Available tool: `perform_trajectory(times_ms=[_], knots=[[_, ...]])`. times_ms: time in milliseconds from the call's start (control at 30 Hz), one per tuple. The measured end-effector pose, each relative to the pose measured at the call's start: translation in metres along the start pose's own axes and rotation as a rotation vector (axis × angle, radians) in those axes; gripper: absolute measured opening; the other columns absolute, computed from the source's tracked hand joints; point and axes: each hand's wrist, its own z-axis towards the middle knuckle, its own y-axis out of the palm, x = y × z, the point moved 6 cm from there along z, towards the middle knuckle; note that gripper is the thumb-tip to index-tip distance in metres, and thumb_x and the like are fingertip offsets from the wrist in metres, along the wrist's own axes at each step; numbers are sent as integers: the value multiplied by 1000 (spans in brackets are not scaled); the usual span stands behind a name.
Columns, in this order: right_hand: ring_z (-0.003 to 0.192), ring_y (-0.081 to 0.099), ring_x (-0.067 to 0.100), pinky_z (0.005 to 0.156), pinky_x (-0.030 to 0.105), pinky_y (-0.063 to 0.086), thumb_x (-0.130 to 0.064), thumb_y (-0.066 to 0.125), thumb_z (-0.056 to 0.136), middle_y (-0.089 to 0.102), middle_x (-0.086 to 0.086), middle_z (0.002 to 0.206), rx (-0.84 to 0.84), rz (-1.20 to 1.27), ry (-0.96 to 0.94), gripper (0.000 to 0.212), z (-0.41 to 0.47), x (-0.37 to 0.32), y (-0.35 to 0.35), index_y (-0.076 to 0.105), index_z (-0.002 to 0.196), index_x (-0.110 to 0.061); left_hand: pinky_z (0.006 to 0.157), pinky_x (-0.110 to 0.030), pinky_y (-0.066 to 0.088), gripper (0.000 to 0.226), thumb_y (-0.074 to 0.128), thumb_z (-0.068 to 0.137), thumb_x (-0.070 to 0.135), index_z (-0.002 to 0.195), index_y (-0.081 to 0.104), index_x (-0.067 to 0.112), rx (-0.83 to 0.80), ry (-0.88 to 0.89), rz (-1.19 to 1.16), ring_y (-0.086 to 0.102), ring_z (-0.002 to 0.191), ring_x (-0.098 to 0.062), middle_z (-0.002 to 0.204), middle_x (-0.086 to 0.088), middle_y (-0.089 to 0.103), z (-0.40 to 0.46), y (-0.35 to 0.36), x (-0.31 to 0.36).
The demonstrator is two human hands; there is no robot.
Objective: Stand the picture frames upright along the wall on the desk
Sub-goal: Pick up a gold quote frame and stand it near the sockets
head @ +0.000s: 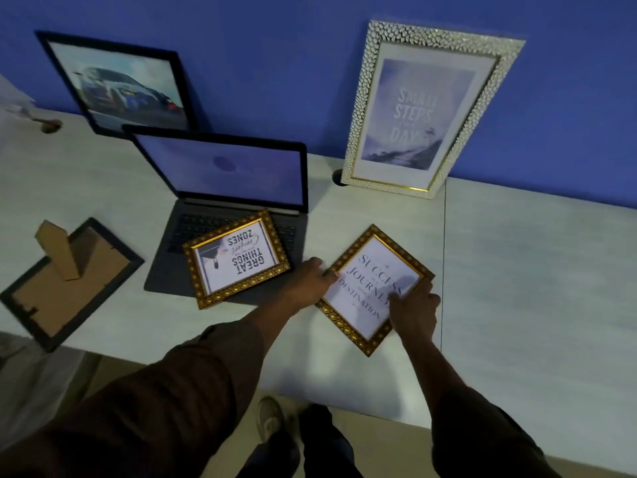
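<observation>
A gold frame with "Success is a journey" text (368, 270) lies flat on the desk (517, 270), turned like a diamond. My left hand (308, 281) touches its left edge and my right hand (413, 313) grips its lower right edge. A second gold frame (238, 258) lies face up on the laptop keyboard. A black frame (69, 281) lies face down at the left, its cardboard stand sticking up. A white pebbled frame (424, 112) and a black car-picture frame (117, 84) stand leaning against the blue wall.
An open laptop (224, 174) sits mid-desk in front of the car picture. A cable hole (337, 175) lies beside the white frame. The desk's right half is bare up to the wall. The front edge is near my legs and shoe (272, 419).
</observation>
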Motion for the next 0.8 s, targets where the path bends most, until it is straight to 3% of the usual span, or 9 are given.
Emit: perform_trajectory(times_ms=[167,400,533,633,800], knots=[[115,61,43,97,52,53,-32,72,88,55,21,133,-2,205,141,75,19,2,2,32,149,-13,96,-47,54,52,59,92,48,129,59,11,77,24,185,62,113,-32,126,-14,60,32,2,7],[103,65,33,92,48,55,-34,66,94,66,8,108,-38,187,184,42,36,6,6,55,126,-10,101,-42,50,45,55,101,27,142,48,11,63,35,241,58,120,-35,135,-20,56,46,8,-3],[82,65,29,69,32,49,-30,63,96,71,7,88,-78,192,157,27,42,5,1,71,110,-8,99,-37,50,38,52,103,27,136,55,8,32,81,132,60,120,-32,132,-16,63,35,6,3],[83,68,29,66,32,47,-36,64,95,75,12,98,-98,239,157,34,36,-1,-1,72,114,-8,85,-31,46,26,51,104,24,121,58,5,53,106,64,62,112,-30,120,-16,66,18,-8,6],[78,64,23,57,27,43,-36,60,97,72,15,105,-111,285,102,36,-1,-35,-2,65,118,-7,79,-29,43,15,56,102,24,107,60,10,133,184,33,62,98,-22,107,-6,68,-25,-51,-1]])
